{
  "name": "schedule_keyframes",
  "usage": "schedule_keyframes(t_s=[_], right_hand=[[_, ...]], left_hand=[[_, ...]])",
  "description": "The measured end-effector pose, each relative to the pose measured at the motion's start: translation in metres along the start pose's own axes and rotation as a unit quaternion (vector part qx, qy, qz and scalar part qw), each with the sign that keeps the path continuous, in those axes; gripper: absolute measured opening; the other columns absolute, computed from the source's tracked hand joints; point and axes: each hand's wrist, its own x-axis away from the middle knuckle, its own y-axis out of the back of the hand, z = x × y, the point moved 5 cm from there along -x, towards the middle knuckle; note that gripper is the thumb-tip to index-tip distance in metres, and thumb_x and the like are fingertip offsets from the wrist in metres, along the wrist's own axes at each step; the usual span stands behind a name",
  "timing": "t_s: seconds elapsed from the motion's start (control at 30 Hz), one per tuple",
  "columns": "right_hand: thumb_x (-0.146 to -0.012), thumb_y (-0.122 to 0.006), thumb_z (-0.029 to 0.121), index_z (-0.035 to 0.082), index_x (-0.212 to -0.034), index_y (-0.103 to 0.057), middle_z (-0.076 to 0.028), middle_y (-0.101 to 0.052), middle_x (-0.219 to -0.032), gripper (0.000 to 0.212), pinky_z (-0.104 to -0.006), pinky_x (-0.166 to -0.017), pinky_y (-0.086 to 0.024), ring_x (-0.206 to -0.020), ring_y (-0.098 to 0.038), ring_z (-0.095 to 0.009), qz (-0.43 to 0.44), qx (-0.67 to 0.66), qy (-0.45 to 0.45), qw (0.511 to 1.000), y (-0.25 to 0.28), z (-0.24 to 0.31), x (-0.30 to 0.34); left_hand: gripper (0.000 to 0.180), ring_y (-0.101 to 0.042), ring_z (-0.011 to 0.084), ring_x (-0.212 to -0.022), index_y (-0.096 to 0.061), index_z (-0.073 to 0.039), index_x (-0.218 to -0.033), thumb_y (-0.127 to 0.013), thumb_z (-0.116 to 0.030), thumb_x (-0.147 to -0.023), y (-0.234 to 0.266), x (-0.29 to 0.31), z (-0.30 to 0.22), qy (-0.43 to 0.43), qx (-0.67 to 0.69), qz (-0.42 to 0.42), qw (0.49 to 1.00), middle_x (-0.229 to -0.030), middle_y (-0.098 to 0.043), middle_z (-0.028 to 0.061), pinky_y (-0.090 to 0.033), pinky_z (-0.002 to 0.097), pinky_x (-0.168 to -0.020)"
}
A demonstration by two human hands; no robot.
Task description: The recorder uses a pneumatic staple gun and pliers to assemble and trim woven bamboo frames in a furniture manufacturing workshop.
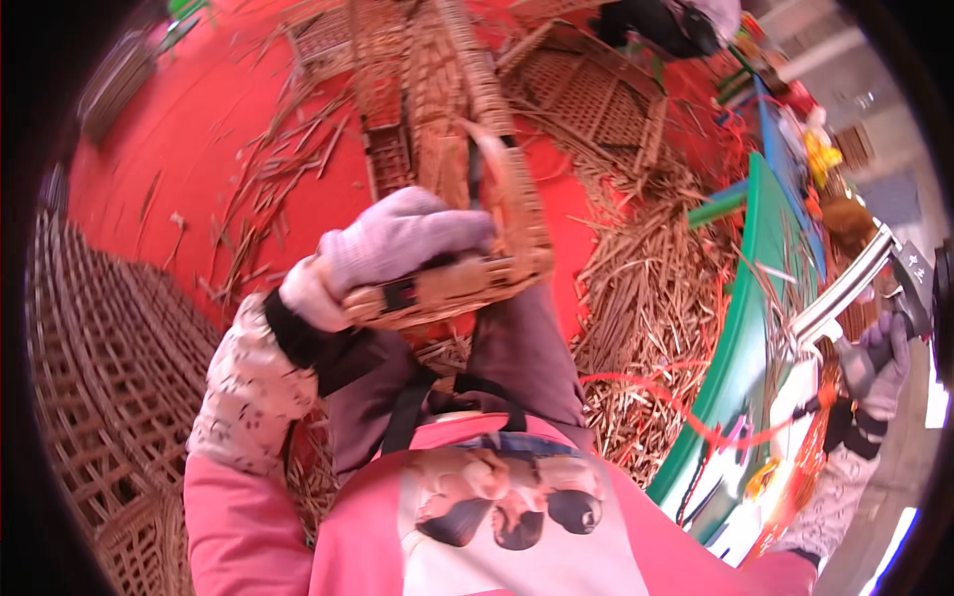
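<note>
My left hand (402, 241), in a lilac knitted glove, is closed over the near edge of a long woven wicker frame (524, 214). The frame stretches away from my lap across the middle, with an opening in its near end. Out to the far right, my right hand (884, 368), gloved alike, wraps around the handle of an air-powered staple gun (845, 283) with a long silvery magazine. A red air hose (686, 412) runs up to the gun's handle end. The gun is well apart from the wicker frame.
A green table (730, 377) stands to my right. Cut wicker scraps (646, 298) heap on the red floor (229, 109) beside it. Wicker panels lie ahead, including a lattice panel (586, 89). A large woven piece (109, 377) stands at left. Another person (676, 25) is at the top right.
</note>
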Motion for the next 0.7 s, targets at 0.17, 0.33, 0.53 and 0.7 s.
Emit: schedule_keyframes(t_s=[0.17, 0.33, 0.53, 0.7], right_hand=[[-0.081, -0.059, 0.018, -0.001, -0.107, -0.049, -0.004, -0.048, -0.069, 0.033, -0.0276, -0.062, -0.045, -0.063, -0.049, -0.013, 0.336, 0.100, -0.128, 0.928, -0.135, -0.026, 0.076], [-0.066, -0.071, 0.006, 0.014, -0.123, -0.047, -0.010, -0.056, -0.108, 0.062, -0.0299, -0.078, -0.047, -0.089, -0.058, -0.018, 0.515, 0.311, -0.126, 0.789, -0.235, -0.030, 0.143], [-0.066, -0.071, 0.006, 0.013, -0.122, -0.047, -0.009, -0.056, -0.107, 0.061, -0.0298, -0.076, -0.047, -0.086, -0.058, -0.017, 0.540, 0.455, -0.021, 0.708, -0.275, -0.013, 0.157], [-0.066, -0.071, 0.007, 0.013, -0.121, -0.048, -0.009, -0.056, -0.106, 0.060, -0.0298, -0.075, -0.047, -0.084, -0.058, -0.017, 0.565, 0.536, 0.006, 0.627, -0.289, -0.012, 0.163]], left_hand=[[0.030, -0.052, 0.0049, -0.054, -0.068, -0.001, -0.084, -0.054, -0.028, -0.087, -0.005, 0.004, 0.000, 0.070, 0.103, 0.021, 0.992, -0.061, -0.059, 0.0004, -0.041, 0.0214, -0.050], [0.030, -0.051, 0.0042, -0.051, -0.068, -0.001, -0.087, -0.051, -0.026, -0.089, 0.001, 0.009, 0.019, -0.065, 0.122, 0.004, 0.990, -0.059, -0.058, 0.0014, -0.040, 0.0208, -0.049], [0.032, -0.050, 0.0046, -0.053, -0.067, 0.000, -0.090, -0.051, -0.028, -0.089, -0.006, -0.003, 0.021, -0.027, 0.184, 0.042, 0.982, -0.061, -0.060, 0.0019, -0.041, 0.0210, -0.050], [0.036, -0.053, 0.0094, -0.053, -0.068, -0.003, -0.076, -0.055, -0.036, -0.084, -0.005, -0.004, 0.026, -0.016, 0.194, 0.015, 0.981, -0.058, -0.060, 0.0043, -0.042, 0.0265, -0.052]])
